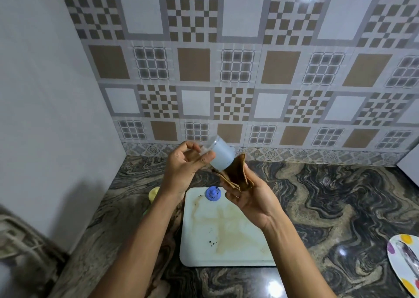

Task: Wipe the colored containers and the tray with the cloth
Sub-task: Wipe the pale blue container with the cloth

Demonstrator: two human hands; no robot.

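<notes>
**A:** Where is the container at this moment?

**B:** The light blue container [221, 155] is in the air above the far end of the tray [226, 252], tilted. The left hand [181, 163] grips its mouth end, fingers and thumb curled round it. The right hand [249, 197], also above the tray's far end, pinches a folded brown cloth [235, 175], which touches the container's base end.

**A:** How will it handle?

**B:** It looks like thin plastic and empty, so I judge it light, stiff and smooth enough to twist in the fingers when rubbed. I'd hold it at the mouth rim and let the soft cloth wrap the wall and base.

**A:** And the rest?

**B:** A blue lid [212, 193], likely its own, lies on the tray near the far left corner. It is small, and its knob is the place to take it. A yellow container [154, 193] sits just left of the tray, half hidden behind the left forearm. The tray is white, flat and stained brown with dark specks. It is rigid and may slide on the polished table [328, 195], so steady its rim. A spotted plate [405, 263] lies well right of the tray.
</notes>
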